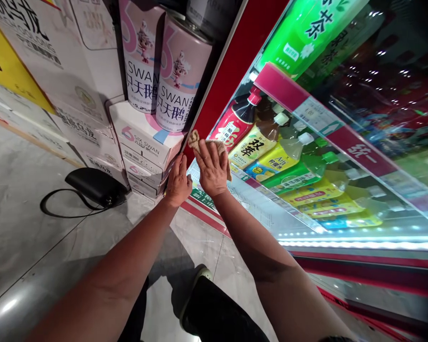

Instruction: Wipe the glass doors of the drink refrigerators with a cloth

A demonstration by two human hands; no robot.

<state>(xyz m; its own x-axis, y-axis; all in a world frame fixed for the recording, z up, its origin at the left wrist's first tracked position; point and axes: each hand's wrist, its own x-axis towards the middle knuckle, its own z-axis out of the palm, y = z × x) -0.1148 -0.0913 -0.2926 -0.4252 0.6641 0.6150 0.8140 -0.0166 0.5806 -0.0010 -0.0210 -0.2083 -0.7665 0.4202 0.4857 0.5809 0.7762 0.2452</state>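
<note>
My right hand (212,168) presses a tan cloth (219,146) against the glass front of a drinks fridge, beside its red frame (217,85). The fingers lie over the cloth, and a bunched corner of it sticks out past the fingertips. Just to the left, my left hand (179,183) rests with fingers stretched out against the lower part of the red frame, beside the stacked SIX SWAN boxes (142,149). It holds nothing that I can see. Behind the glass, close to my right hand, stand a red-labelled bottle (233,124) and several other drinks.
Two tall pink cans (180,71) stand on the SIX SWAN boxes. A black bag (94,187) with a strap lies on the tiled floor (28,247). More drink cartons (82,90) are stacked at the left. A shelf strip (317,114) with price tags runs inside the fridge.
</note>
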